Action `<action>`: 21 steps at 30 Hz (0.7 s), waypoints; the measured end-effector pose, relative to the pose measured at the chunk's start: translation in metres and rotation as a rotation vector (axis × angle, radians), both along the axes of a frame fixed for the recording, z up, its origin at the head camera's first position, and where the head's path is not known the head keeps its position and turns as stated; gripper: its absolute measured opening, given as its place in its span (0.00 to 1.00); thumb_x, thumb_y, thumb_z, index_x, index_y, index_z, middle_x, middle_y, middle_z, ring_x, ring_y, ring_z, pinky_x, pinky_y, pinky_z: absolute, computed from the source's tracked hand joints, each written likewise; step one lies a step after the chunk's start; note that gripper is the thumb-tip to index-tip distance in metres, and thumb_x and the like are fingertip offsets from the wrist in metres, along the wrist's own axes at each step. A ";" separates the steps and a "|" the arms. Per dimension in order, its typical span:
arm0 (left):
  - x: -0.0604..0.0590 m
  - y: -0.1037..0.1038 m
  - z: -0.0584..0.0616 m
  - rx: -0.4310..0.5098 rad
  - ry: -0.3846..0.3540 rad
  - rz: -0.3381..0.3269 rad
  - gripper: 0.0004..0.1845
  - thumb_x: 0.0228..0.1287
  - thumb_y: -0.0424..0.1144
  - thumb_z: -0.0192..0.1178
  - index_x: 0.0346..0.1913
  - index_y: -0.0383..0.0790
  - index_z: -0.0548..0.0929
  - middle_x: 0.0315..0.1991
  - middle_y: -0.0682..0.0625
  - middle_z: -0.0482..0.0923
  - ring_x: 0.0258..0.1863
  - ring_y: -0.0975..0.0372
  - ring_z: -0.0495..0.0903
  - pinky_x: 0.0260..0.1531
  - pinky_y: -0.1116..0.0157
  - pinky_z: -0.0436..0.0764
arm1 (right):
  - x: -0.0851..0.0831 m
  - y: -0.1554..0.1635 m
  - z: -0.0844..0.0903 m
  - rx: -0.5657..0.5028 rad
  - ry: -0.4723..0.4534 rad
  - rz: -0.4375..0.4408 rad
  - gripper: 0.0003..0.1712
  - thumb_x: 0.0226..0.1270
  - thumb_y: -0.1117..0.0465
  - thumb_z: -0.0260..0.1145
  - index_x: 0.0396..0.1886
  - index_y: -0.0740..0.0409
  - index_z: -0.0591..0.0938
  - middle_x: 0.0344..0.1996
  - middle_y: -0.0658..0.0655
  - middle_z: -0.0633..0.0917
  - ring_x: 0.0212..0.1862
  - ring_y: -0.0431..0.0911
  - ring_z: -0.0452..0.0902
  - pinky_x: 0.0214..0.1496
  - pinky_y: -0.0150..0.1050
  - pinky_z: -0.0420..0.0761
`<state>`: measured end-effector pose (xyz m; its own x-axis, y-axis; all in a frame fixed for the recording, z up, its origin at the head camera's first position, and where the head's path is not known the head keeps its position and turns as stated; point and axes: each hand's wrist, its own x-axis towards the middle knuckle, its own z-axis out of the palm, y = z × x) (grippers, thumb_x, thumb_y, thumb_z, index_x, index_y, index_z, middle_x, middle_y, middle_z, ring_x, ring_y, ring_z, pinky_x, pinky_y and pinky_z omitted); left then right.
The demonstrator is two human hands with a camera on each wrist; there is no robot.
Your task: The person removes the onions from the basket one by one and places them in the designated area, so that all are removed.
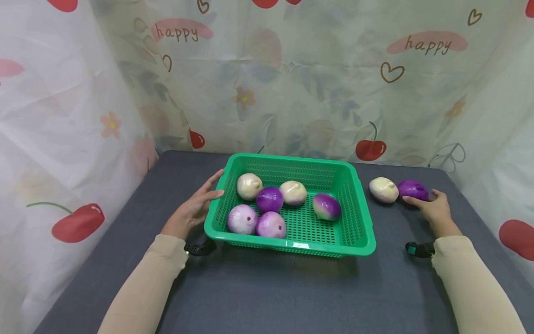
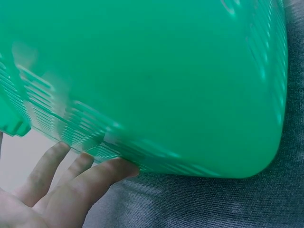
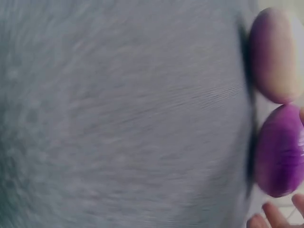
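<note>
A green plastic basket point(image 1: 292, 248) holds several purple and white bulbs, among them a purple onion point(image 1: 269, 200) and a purple-and-white turnip point(image 1: 327, 207). My left hand point(image 1: 189, 213) touches the basket's left side, thumb at the rim and fingers extended along the outer wall. In the left wrist view, the fingertips point(image 2: 121, 167) lie against the slotted wall. To the right of the basket, my right hand point(image 1: 434, 211) reaches around a purple onion point(image 1: 413, 189), with thumb and fingers spread on either side. In the right wrist view, a gap shows between the fingertips point(image 3: 273, 213) and the onion.
A white turnip point(image 1: 383, 190) sits against the purple onion's left side, right of the basket. The dark grey table point(image 1: 267, 292) runs back to a patterned curtain point(image 1: 292, 83), which also hangs along both sides.
</note>
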<state>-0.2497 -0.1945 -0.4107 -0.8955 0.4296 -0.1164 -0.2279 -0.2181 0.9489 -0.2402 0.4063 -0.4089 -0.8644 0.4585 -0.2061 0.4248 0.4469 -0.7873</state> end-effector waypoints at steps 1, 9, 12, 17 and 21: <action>0.000 0.000 0.000 0.003 0.000 -0.001 0.37 0.73 0.32 0.48 0.77 0.64 0.48 0.75 0.41 0.47 0.65 0.44 0.64 0.47 0.54 0.81 | 0.000 0.000 0.003 -0.014 0.012 -0.003 0.61 0.63 0.43 0.63 0.76 0.66 0.36 0.74 0.74 0.44 0.74 0.66 0.43 0.73 0.59 0.52; 0.000 -0.001 0.001 0.012 -0.005 -0.011 0.37 0.74 0.31 0.46 0.77 0.63 0.46 0.74 0.41 0.46 0.61 0.50 0.69 0.46 0.55 0.81 | 0.004 -0.032 0.060 -0.088 0.194 0.073 0.58 0.64 0.40 0.62 0.78 0.53 0.36 0.76 0.66 0.36 0.76 0.62 0.32 0.74 0.58 0.46; 0.000 -0.001 0.001 0.020 -0.010 -0.012 0.37 0.74 0.30 0.45 0.77 0.63 0.46 0.74 0.41 0.47 0.60 0.51 0.70 0.46 0.55 0.81 | 0.011 -0.061 0.087 -0.152 0.292 0.168 0.53 0.67 0.44 0.61 0.79 0.47 0.38 0.77 0.63 0.38 0.77 0.58 0.34 0.75 0.55 0.46; -0.001 -0.001 0.002 0.022 -0.018 -0.013 0.37 0.75 0.30 0.44 0.77 0.63 0.46 0.73 0.40 0.47 0.60 0.51 0.71 0.46 0.55 0.81 | 0.030 -0.114 0.116 -0.284 0.444 0.367 0.45 0.69 0.53 0.62 0.78 0.44 0.49 0.76 0.60 0.50 0.77 0.54 0.45 0.74 0.39 0.58; -0.002 0.000 0.001 0.003 -0.019 -0.009 0.37 0.75 0.31 0.44 0.77 0.64 0.45 0.73 0.40 0.47 0.60 0.51 0.71 0.45 0.55 0.81 | 0.045 -0.156 0.123 -0.338 0.537 0.524 0.39 0.69 0.59 0.63 0.76 0.49 0.57 0.70 0.58 0.63 0.73 0.50 0.57 0.59 0.23 0.71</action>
<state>-0.2514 -0.1947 -0.4093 -0.8893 0.4379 -0.1321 -0.2482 -0.2193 0.9436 -0.1947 0.2507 -0.2859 -0.9692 -0.0450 0.2420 -0.2462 0.1847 -0.9515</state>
